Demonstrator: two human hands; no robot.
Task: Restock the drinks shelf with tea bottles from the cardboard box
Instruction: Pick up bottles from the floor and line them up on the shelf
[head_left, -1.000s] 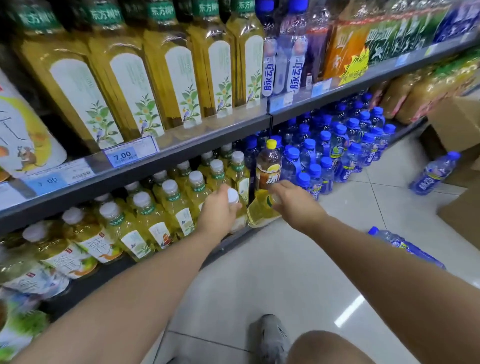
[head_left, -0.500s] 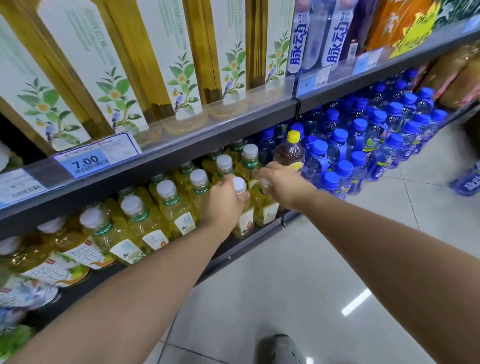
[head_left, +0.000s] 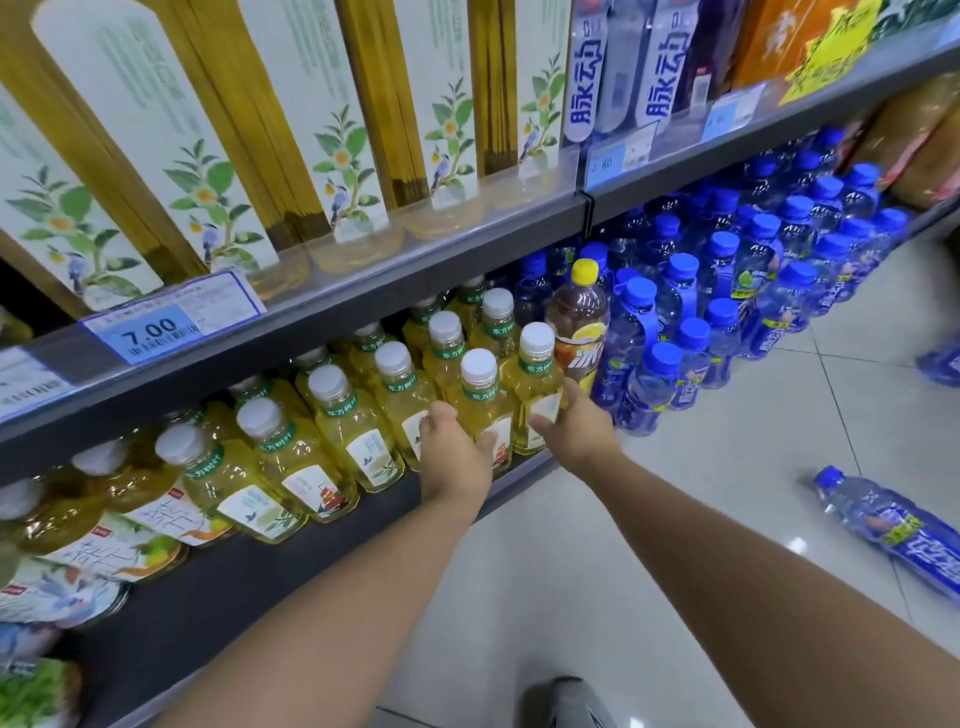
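Observation:
Two yellow tea bottles with white caps stand upright at the front right end of the bottom shelf (head_left: 524, 470). My left hand (head_left: 454, 457) wraps the lower body of the left tea bottle (head_left: 480, 400). My right hand (head_left: 574, 428) holds the base of the right tea bottle (head_left: 535, 379). Both bottles rest on the shelf, side by side and touching. Several more tea bottles (head_left: 337, 415) fill the rows to the left and behind. The cardboard box is out of view.
A brown bottle with a yellow cap (head_left: 579, 312) stands right of the tea. Several blue-capped bottles (head_left: 727, 280) fill the floor-level space further right. One blue bottle (head_left: 883, 525) lies on the tiled floor. The upper shelf edge (head_left: 322, 306) overhangs the tea.
Both hands slid from the caps down to the bottles' lower bodies. The right bottle, tilted a second ago, now stands upright on the shelf. The camera moved closer.

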